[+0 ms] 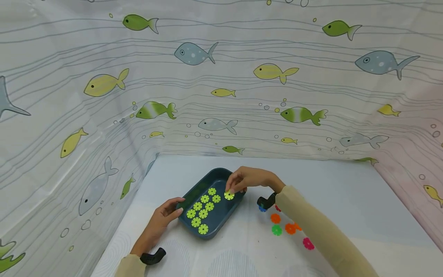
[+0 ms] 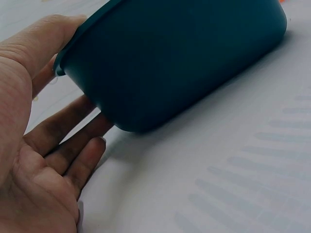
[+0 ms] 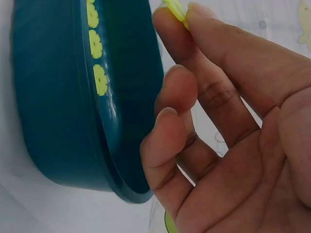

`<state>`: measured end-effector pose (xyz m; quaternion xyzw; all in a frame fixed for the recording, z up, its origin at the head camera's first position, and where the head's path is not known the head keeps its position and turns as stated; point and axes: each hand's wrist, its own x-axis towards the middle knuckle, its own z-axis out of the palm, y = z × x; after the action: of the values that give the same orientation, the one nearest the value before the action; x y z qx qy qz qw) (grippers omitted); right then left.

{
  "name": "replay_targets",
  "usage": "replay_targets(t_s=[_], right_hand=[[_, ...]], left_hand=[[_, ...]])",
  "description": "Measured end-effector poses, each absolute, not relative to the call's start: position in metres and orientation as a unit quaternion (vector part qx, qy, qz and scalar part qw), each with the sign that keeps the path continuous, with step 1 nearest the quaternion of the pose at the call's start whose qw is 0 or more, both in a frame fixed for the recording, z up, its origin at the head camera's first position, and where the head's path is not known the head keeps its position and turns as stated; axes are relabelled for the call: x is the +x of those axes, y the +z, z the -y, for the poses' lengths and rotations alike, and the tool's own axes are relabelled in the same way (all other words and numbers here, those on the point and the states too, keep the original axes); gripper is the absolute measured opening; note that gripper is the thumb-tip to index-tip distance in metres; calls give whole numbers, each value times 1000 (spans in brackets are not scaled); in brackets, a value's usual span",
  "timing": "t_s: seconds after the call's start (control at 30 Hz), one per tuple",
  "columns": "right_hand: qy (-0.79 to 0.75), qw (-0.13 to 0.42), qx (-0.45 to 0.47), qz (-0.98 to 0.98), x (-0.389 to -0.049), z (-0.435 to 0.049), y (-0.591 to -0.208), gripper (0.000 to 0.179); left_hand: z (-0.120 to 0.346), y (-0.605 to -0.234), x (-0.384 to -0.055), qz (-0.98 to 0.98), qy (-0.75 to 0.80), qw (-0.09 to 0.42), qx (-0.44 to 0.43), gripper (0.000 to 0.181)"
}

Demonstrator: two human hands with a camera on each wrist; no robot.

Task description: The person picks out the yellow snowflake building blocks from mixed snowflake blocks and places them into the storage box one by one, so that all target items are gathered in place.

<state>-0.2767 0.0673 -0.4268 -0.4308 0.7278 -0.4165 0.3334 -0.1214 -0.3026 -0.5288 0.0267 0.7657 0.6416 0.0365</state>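
A dark teal plastic tub [image 1: 224, 211] stands on the table, with several yellow-green flower-shaped interlocking discs [image 1: 203, 213] lying in rows on its floor. My left hand [image 1: 165, 214] holds the tub's near-left end. In the left wrist view, the thumb of that hand [image 2: 29, 160] lies on the rim and the fingers reach under the tub wall [image 2: 170, 63]. Over the tub's right side, my right hand [image 1: 250, 178] pinches one more yellow-green disc [image 1: 229, 196] between thumb and forefinger. The right wrist view shows this disc [image 3: 176, 8] edge-on, its other fingers loosely bent.
Right of the tub, loose discs lie on the white table [image 1: 249, 238]: orange [image 1: 275, 218], green [image 1: 277, 230], pink [image 1: 308, 243] and blue [image 1: 262, 208]. The right forearm passes over some of them. Fish-patterned sheeting [image 1: 194, 84] encloses the table at the back and sides.
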Motion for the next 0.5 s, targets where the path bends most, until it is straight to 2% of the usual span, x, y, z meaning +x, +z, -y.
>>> replay_targets(t_s=[0.5], right_hand=[[-356,390,-444,-724,-281,-27,-434,11]], left_hand=[[302,-527,-120,-765,643,41,19,46]])
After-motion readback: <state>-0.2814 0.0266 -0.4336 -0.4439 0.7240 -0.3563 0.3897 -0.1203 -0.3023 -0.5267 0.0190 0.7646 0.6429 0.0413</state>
